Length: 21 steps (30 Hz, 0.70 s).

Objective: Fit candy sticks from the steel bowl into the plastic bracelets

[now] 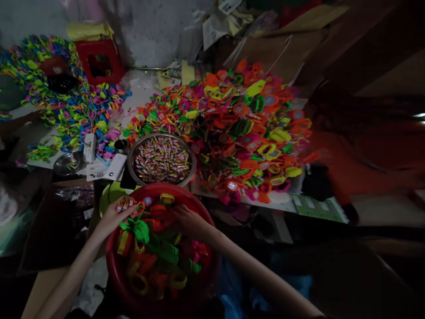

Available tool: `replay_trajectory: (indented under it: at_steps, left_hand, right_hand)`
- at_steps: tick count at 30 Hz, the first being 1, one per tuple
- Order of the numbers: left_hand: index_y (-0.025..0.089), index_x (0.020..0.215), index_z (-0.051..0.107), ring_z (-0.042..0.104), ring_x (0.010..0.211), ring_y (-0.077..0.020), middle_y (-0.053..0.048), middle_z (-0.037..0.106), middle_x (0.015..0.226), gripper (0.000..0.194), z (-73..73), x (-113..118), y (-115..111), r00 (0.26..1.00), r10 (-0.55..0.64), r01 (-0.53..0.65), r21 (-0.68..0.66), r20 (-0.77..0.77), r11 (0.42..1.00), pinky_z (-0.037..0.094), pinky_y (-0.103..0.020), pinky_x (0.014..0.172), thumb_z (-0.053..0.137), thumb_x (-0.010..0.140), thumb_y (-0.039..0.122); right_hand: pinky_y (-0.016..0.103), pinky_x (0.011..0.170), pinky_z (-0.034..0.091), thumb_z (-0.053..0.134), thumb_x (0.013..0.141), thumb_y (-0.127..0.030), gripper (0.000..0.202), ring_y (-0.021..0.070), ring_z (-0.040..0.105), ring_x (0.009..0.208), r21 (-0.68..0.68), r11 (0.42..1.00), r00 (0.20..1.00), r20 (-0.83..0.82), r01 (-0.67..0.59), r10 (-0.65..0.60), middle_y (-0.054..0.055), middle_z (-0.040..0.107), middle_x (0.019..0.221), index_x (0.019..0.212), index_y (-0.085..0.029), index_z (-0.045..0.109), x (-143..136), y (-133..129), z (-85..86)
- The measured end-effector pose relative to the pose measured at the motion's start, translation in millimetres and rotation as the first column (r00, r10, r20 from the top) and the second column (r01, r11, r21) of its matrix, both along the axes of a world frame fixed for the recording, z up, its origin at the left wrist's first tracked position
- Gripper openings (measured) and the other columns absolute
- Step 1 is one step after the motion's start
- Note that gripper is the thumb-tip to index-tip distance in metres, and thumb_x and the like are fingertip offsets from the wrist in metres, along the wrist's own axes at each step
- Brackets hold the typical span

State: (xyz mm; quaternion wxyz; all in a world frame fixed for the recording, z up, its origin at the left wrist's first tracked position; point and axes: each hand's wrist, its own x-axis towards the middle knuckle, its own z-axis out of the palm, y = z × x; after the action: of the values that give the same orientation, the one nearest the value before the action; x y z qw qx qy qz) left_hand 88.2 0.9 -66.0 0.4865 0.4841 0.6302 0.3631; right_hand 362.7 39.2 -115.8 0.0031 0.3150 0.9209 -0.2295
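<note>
Item: 1 orange watch-like piece [138,209], above the left part of the red tub [112,261], directly at the left fingertips on their inner side, toward the right hand; long axis not legible. Left hand [116,216]: nearer; fingers closed on a cluster of wrapped candies [125,204], the tips touching the orange piece. Right hand [188,221]: across the tub, reaching in among red and orange pieces; blurred, so whether its fingers grip anything cannot be told. Between hands: loose pieces; 1 green piece [141,230] just below the orange item, nearest obstruction. Beyond the tub's far rim: 1 metal bowl [132,165] of similar candies, on the surface [134,101]. Right of bowl: 1 large heap of coloured pieces [255,133]. Left of bowl: 1 white box [115,167], 1 power strip [89,148], 1 small metal dish [59,165]. Farther left: 1 second heap [76,113], beside 1 red stool [117,57].
</note>
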Motion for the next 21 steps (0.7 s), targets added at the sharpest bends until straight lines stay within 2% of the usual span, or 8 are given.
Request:
replay_trajectory:
  at_steps: [5, 8, 12, 15, 18, 21]
  left_hand:
    - [0.015, 0.084, 0.061, 0.059, 0.066, -0.0149, -0.001, 0.063, 0.074, 0.032, 5.0, 8.4, 1.1, 1.0, 0.016, -0.016, 0.035, -0.018, 0.999, 0.046, -0.023, 0.063, 0.065, 0.071, 0.043]
    - [0.015, 0.086, 0.061, 0.059, 0.07, -0.0152, -0.002, 0.064, 0.077, 0.032, 5.3, 9.1, 1.5, 0.999, 0.017, -0.016, 0.033, -0.027, 0.999, 0.047, -0.024, 0.066, 0.065, 0.072, 0.043]
    - [0.014, 0.089, 0.06, 0.058, 0.063, -0.0149, -0.002, 0.063, 0.072, 0.037, 6.9, 12.2, -0.7, 0.999, -0.011, 0.01, -0.04, -0.03, 0.999, 0.044, -0.022, 0.057, 0.064, 0.072, 0.047]
    - [0.015, 0.088, 0.06, 0.059, 0.064, -0.0152, -0.002, 0.064, 0.072, 0.035, 9.1, 20.3, -4.4, 0.996, -0.075, 0.073, -0.053, -0.045, 0.996, 0.046, -0.023, 0.059, 0.063, 0.072, 0.046]
    - [0.016, 0.089, 0.063, 0.063, 0.077, -0.018, -0.003, 0.068, 0.084, 0.032, 10.7, 31.4, -9.4, 0.987, -0.143, 0.144, 0.009, -0.075, 0.99, 0.05, -0.025, 0.071, 0.065, 0.071, 0.043]
    - [0.017, 0.095, 0.064, 0.064, 0.083, -0.0205, -0.004, 0.069, 0.093, 0.035, 13.2, 41.1, -14.1, 0.978, -0.201, 0.201, -0.011, -0.046, 0.98, 0.052, -0.028, 0.075, 0.065, 0.072, 0.044]
  right_hand:
    - [0.039, 0.09, 0.047, 0.054, 0.088, -0.021, 0.032, 0.0243, 0.053, 0.103, -0.053, 0.999, 0.999, -0.037, 0.012, -0.014, 0.015, 0.057, 0.108, 0.118, -0.013, 0.058, 1.2, 1.1, 4.2]
    - [0.041, 0.094, 0.045, 0.055, 0.087, -0.019, 0.027, 0.0234, 0.053, 0.108, -0.094, 0.996, 0.981, -0.193, 0.004, -0.022, 0.013, 0.056, 0.114, 0.114, -0.017, 0.059, 5.9, 1.7, 14.6]
    - [0.036, 0.097, 0.044, 0.048, 0.092, -0.025, 0.013, 0.0202, 0.048, 0.12, -0.223, 0.975, 0.87, -0.481, 0.0, -0.11, 0.013, 0.053, 0.121, 0.093, -0.017, 0.059, 11.8, 0.7, 32.4]
    - [0.032, 0.091, 0.047, 0.053, 0.091, -0.028, 0.011, 0.0185, 0.056, 0.11, -0.321, 0.947, 0.811, -0.557, -0.009, -0.181, 0.01, 0.059, 0.108, 0.089, -0.018, 0.055, 13.1, 0.6, 40.3]
    - [0.032, 0.089, 0.049, 0.061, 0.086, -0.028, 0.022, 0.0184, 0.059, 0.104, -0.329, 0.944, 0.766, -0.603, 0.016, -0.223, 0.009, 0.061, 0.108, 0.104, -0.018, 0.054, 10.9, 0.0, 42.0]
    - [0.033, 0.094, 0.048, 0.06, 0.085, -0.025, 0.055, 0.0176, 0.057, 0.111, -0.324, 0.946, 0.757, -0.614, 0.016, -0.224, 0.012, 0.051, 0.13, 0.135, -0.021, 0.037, 7.3, -1.3, 44.3]
